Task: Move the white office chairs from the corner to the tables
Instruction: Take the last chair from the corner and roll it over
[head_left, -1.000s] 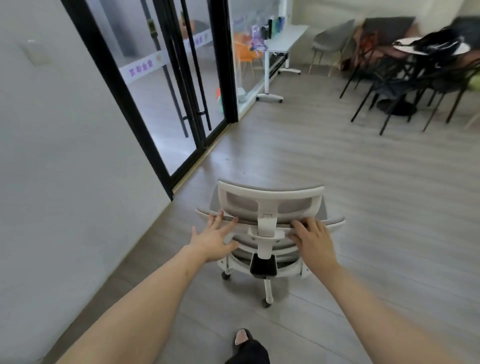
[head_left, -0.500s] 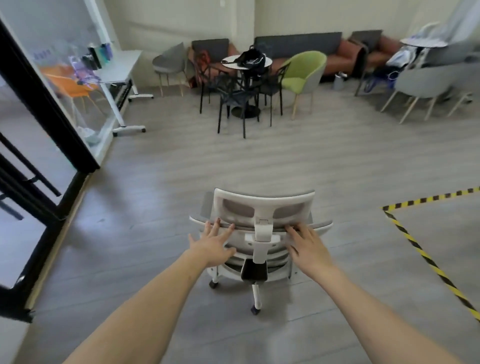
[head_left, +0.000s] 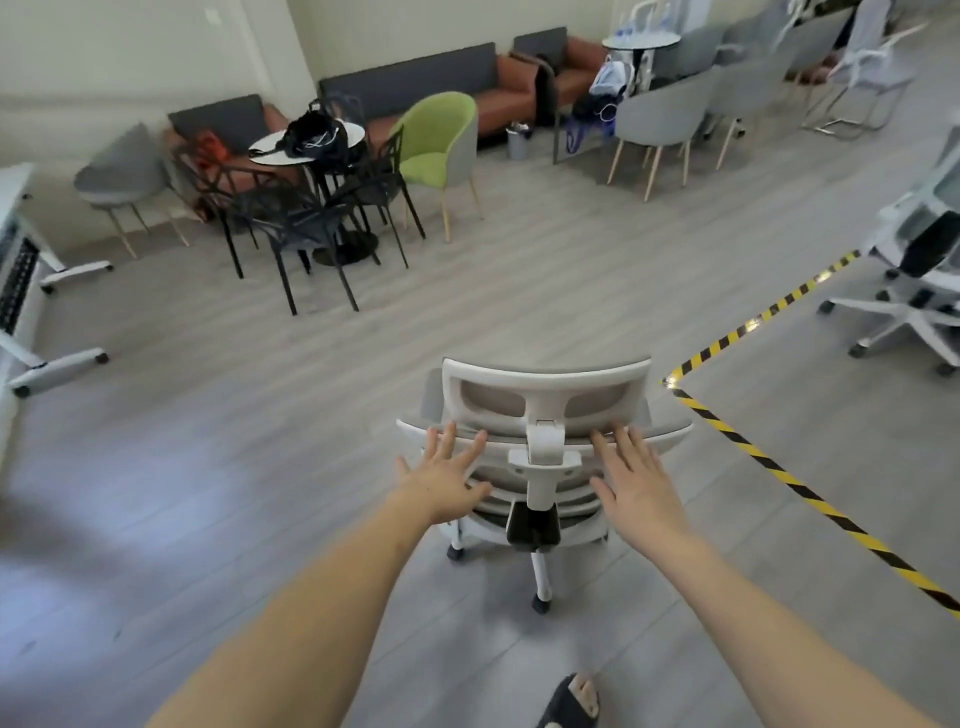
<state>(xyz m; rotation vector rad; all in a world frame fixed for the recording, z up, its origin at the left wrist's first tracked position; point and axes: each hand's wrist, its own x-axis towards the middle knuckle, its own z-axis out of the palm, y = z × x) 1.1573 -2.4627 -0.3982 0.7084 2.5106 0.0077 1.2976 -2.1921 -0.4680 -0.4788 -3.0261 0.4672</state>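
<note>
White office chair (head_left: 545, 415), frame centre: left hand (head_left: 444, 480) and right hand (head_left: 636, 480), fingers spread flat against backrest, pushing it.

The chair (head_left: 545, 410)'s seat and most castors hide below both hands. A second chair (head_left: 919, 270), far right of them, is cut by the edge.

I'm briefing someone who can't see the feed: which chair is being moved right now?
Start at the yellow-and-black floor tape on the grey floor; its corner lies just right of the white office chair. The left hand and right hand lie flat on its backrest. Unlike the second white chair at the right edge, it is seen from behind, headrest uppermost.
</note>
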